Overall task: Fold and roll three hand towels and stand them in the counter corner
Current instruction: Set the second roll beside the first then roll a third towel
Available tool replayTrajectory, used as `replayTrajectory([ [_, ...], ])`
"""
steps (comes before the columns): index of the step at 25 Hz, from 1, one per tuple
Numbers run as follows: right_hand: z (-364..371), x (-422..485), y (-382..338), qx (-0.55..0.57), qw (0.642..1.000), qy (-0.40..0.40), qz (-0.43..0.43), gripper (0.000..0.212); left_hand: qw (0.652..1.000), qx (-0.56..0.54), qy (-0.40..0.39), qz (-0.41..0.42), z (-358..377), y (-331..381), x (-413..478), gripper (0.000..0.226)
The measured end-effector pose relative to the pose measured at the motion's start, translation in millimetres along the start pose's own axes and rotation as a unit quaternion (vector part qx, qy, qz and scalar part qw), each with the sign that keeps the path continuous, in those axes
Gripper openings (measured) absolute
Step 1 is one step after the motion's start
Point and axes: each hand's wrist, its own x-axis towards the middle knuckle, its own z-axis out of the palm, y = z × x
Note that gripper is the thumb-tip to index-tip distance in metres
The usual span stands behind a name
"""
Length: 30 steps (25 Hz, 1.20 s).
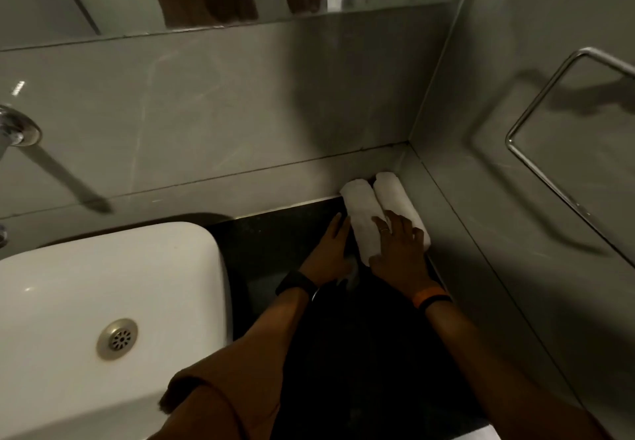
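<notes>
Two white rolled towels lie side by side in the back right corner of the black counter [275, 243]. The left roll [359, 212] and the right roll [390, 192] both point toward the corner. My right hand [398, 247] rests flat on top of both rolls near their front ends, fingers spread. My left hand [331, 254] presses its fingers against the left side of the left roll. A small bit of white cloth [352, 276] shows between my wrists. I see no third roll.
A white rectangular basin [103, 302] with a metal drain fills the left. A chrome tap [17, 133] sticks out of the back wall. A chrome towel ring [549, 123] hangs on the right wall. A mirror runs along the top.
</notes>
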Motion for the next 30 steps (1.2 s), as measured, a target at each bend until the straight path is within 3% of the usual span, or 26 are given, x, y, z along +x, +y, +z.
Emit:
replayTrajectory([
  [4, -15.1, 2.3, -93.1, 0.007, 0.998, 0.022, -0.065, 0.077, 0.969, 0.196, 0.135, 0.066, -63.3, -28.6, -74.6, 0.088],
  [9, -13.6, -3.4, -255.2, 0.004, 0.983, 0.037, -0.179, 0.088, 0.918, 0.328, 0.224, 0.001, -162.1, -89.7, -213.8, 0.083],
  [15, 24.1, -59.4, -496.8, 0.096, 0.957, -0.002, -0.273, 0.083, 0.886, 0.356, 0.252, -0.154, -260.9, -212.2, -425.3, 0.081],
  [20, 74.0, -113.2, -689.3, 0.135, 0.931, -0.054, -0.336, 0.076, 0.880, 0.303, 0.254, -0.262, -308.9, -318.6, -580.4, 0.076],
  [24, 122.5, -151.5, -777.6, 0.149, 0.934, -0.142, -0.291, 0.079, 0.871, 0.282, 0.221, -0.335, -320.5, -391.1, -655.0, 0.081],
  [27, 166.8, -172.9, -807.1, 0.130, 0.949, -0.224, -0.179, 0.078, 0.854, 0.221, 0.208, -0.422, -315.5, -439.8, -689.5, 0.080],
  [30, 199.7, -193.6, -823.8, 0.131, 0.939, -0.303, -0.101, 0.075, 0.836, 0.118, 0.214, -0.491, -297.9, -468.8, -705.7, 0.085],
])
